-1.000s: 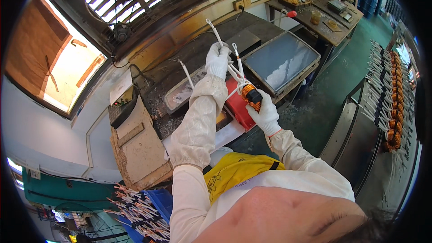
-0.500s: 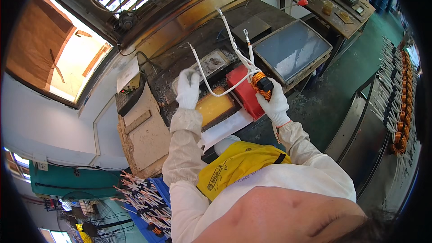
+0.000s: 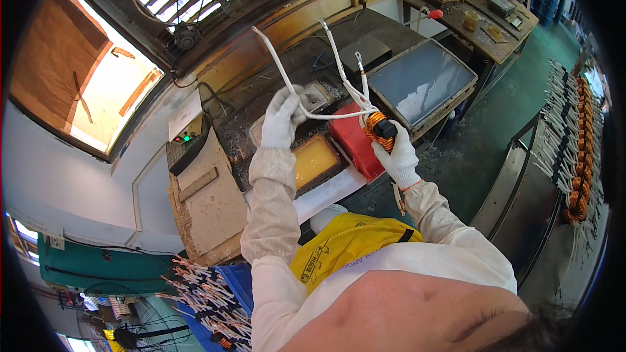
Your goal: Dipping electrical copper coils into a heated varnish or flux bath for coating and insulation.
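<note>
My gloved right hand (image 3: 399, 158) grips a copper-wound coil (image 3: 377, 132) with a black block on its side. Several white sleeved leads run out from the coil, and a few shorter ends hang below the hand. With fingers closed, my gloved left hand (image 3: 280, 120) holds the longest white lead (image 3: 276, 62), whose tip points up and away. Two other leads (image 3: 339, 55) stand up from the coil, one ending in a metal lug. Below the held lead lies a rectangular pan of yellow liquid (image 3: 315, 164). A red box (image 3: 355, 146) sits just under the coil.
A framed tray with a grey-blue surface (image 3: 424, 85) stands at the right of the bench. A control box with lit lamps (image 3: 186, 137) is at the left. Finished coils (image 3: 580, 163) line a rack at far right; bundled leads (image 3: 208, 300) fill a blue bin at lower left.
My left hand has moved up and right and closed on the long lead, which is now raised and straighter. My right hand still holds the coil in nearly the same place.
</note>
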The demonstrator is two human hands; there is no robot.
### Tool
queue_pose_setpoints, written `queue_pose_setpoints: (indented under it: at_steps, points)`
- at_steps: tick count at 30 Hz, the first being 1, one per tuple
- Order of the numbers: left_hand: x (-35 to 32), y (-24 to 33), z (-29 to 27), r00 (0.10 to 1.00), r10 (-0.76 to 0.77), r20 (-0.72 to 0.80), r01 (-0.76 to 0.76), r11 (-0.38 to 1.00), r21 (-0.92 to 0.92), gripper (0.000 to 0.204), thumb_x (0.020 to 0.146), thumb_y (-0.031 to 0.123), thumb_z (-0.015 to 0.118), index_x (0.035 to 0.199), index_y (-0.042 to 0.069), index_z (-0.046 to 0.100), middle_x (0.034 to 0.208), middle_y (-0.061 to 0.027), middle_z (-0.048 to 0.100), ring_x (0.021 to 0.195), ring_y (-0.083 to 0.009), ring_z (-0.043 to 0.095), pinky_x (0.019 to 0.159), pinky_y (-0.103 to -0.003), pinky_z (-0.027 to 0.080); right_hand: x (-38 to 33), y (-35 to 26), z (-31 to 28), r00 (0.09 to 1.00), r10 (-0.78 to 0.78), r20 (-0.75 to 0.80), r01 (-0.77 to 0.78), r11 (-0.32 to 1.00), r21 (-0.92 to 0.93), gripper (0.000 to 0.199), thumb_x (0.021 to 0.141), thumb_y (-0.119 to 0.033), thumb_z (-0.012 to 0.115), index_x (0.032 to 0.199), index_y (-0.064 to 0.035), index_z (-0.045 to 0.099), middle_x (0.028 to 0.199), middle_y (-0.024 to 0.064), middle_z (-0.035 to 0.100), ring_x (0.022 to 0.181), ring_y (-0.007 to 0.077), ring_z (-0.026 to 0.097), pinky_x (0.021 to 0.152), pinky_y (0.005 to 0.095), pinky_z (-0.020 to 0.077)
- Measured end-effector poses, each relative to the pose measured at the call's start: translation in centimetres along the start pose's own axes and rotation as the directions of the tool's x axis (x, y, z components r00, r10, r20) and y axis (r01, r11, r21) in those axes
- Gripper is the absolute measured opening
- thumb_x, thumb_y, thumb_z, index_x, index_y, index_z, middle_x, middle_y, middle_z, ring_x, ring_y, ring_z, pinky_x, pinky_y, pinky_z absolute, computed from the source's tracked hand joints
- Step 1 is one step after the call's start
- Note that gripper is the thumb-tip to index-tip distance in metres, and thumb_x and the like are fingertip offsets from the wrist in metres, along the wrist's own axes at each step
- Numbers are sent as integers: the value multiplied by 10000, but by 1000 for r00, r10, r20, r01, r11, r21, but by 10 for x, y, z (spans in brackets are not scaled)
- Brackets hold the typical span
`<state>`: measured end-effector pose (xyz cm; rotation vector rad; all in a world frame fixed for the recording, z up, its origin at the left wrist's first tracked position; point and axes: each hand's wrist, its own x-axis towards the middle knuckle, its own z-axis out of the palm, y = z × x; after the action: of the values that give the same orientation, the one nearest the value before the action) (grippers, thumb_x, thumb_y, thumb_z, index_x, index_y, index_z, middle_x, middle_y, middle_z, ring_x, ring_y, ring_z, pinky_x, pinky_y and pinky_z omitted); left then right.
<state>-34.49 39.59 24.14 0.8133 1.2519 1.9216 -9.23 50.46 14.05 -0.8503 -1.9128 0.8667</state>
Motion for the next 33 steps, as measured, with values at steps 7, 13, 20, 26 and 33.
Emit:
queue_pose_setpoints:
  at_steps: [7,13,20,26,33]
  points:
    - [38,12,55,941,279,-193,-214,930,300,159,953,111,576,1089,49,629,877,-22,606,692,-73,561,613,-228,525,-1,-3,0,998,56,42,-56,998,-7,657,741,-171,778,1308,-70,464,1141,166,603,1016,331,648,869,390,522]
    - [60,-22,29,886,433,-165,-267,768,583,163,965,107,539,1084,31,620,913,-34,603,740,-101,593,642,-249,548,-5,-5,-2,996,63,64,-62,998,-32,661,750,-195,780,1315,-78,456,1151,167,604,1031,333,646,874,395,522]
    - [17,-34,22,866,320,-385,-161,905,393,334,969,139,526,1281,18,539,1019,-78,620,767,-118,585,706,-264,519,-2,0,-1,997,59,45,-59,998,0,633,760,-188,773,1304,-78,468,1167,167,599,1045,339,640,893,400,514]
    - [-69,-112,21,991,86,-99,-27,873,487,385,949,107,506,1334,84,524,1137,-73,640,690,-120,574,631,-272,513,3,0,1,997,60,42,-60,998,5,626,754,-198,778,1293,-73,484,1164,167,606,1041,342,642,889,400,514]
    - [-121,-191,61,976,70,207,-219,312,924,502,899,139,497,1399,147,443,1479,-123,413,968,-373,655,816,-426,550,-2,6,7,1000,11,12,-11,999,30,602,765,-188,768,1290,-71,497,1164,168,615,1028,341,647,875,391,517]
